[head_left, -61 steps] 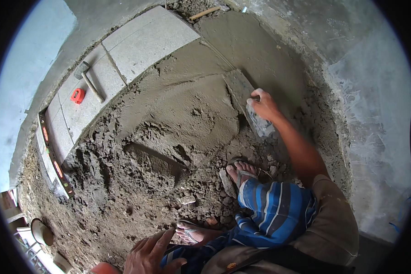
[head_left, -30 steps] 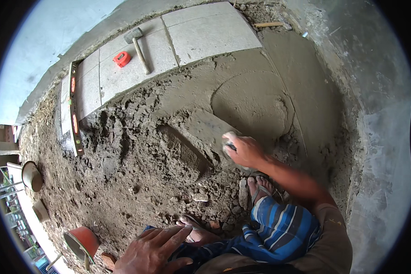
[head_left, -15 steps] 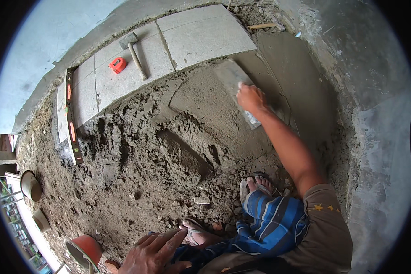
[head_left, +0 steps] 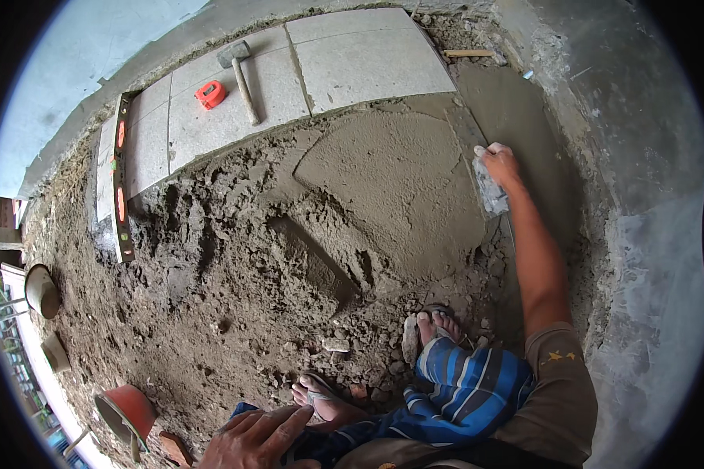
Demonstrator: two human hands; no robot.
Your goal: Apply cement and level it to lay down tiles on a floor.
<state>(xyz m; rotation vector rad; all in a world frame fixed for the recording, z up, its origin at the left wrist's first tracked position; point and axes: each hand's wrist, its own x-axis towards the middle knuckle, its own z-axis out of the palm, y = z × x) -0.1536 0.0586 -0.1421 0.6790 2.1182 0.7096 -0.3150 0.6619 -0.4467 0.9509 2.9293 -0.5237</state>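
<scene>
My right hand (head_left: pixel 499 166) is wrapped round the grip of a long rectangular plastering trowel (head_left: pixel 465 129), its fingers caked in grey. The trowel's blade lies along the right edge of a patch of wet mortar (head_left: pixel 399 180), beside a smoother, darker grey strip (head_left: pixel 508 102). Lumps and a few fine pits mark the mortar patch. Down at the lower edge, my left hand (head_left: pixel 260 436) rests over my bent leg with fingers stretched out, holding nothing.
Pale tiles (head_left: pixel 360 66) run along the far wall, bearing a rubber mallet (head_left: pixel 242 78) and a red tape measure (head_left: pixel 210 94). A spirit level (head_left: pixel 120 180) lies across their left end. Rough soil carries a block-shaped hollow (head_left: pixel 317 262), buckets (head_left: pixel 42 291) and a red pail (head_left: pixel 129 414).
My right hand has swept the trowel rightward from over the mortar to its right edge, uncovering the spread surface. My left hand stays on my leg. The view has shifted slightly.
</scene>
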